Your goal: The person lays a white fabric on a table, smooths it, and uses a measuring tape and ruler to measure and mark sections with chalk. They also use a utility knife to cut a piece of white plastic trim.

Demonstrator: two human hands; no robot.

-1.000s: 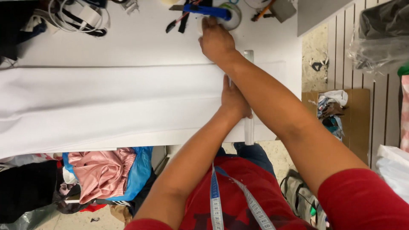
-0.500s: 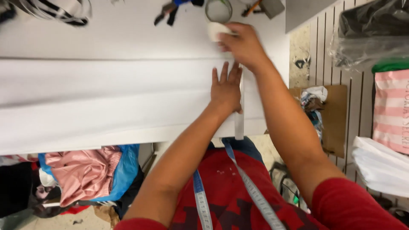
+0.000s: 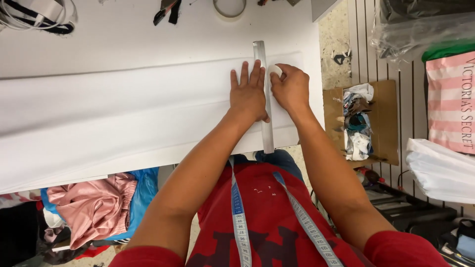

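White fabric (image 3: 114, 118) lies spread along a white table (image 3: 123, 44). A long clear ruler (image 3: 264, 94) lies across the fabric near its right end. My left hand (image 3: 249, 94) presses flat on the fabric and the ruler's left edge, fingers together. Just right of the ruler, my right hand (image 3: 291, 89) is closed on a small white piece of chalk (image 3: 275, 70), whose tip touches the fabric beside the ruler. A blue measuring tape (image 3: 240, 217) hangs round my neck over a red shirt.
A tape roll (image 3: 229, 7), scissors (image 3: 167, 11) and cables (image 3: 37, 17) lie at the table's far edge. Pink and blue cloth (image 3: 94, 207) is piled under the table at left. At right are a cardboard box of scraps (image 3: 358, 121), a striped pink bag (image 3: 448, 99) and plastic-wrapped goods (image 3: 420, 29).
My right hand has drawn back from the table's far edge to the fabric beside the ruler, holding chalk. My left hand stays flat on the ruler.
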